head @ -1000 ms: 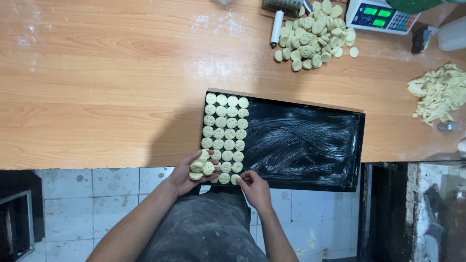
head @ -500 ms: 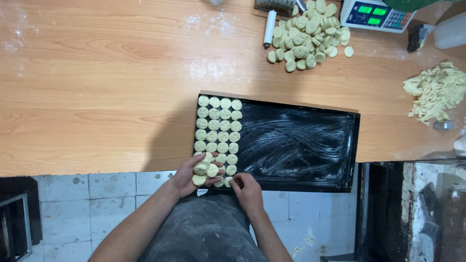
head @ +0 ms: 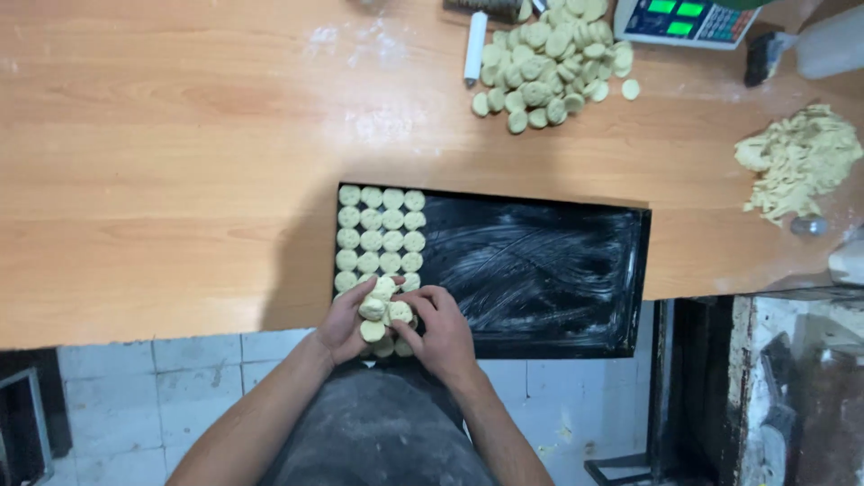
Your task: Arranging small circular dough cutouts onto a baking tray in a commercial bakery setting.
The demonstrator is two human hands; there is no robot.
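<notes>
1. Looking down, head view: the left hand cups a small stack of dough discs at the near left corner of the black baking tray; the right hand pinches one disc from that stack, fingers curled.
2. Placed rows of discs run away from the hands along the tray's left end; the tray's long axis lies left to right, and its bare floured part lies to the right, nearer the right hand.
3. Farther across the wooden table: a loose disc pile, dough scraps, a scale. Nothing stands between hands and tray.

A bakery: floured baking tray, dough rounds, weighing scale
</notes>
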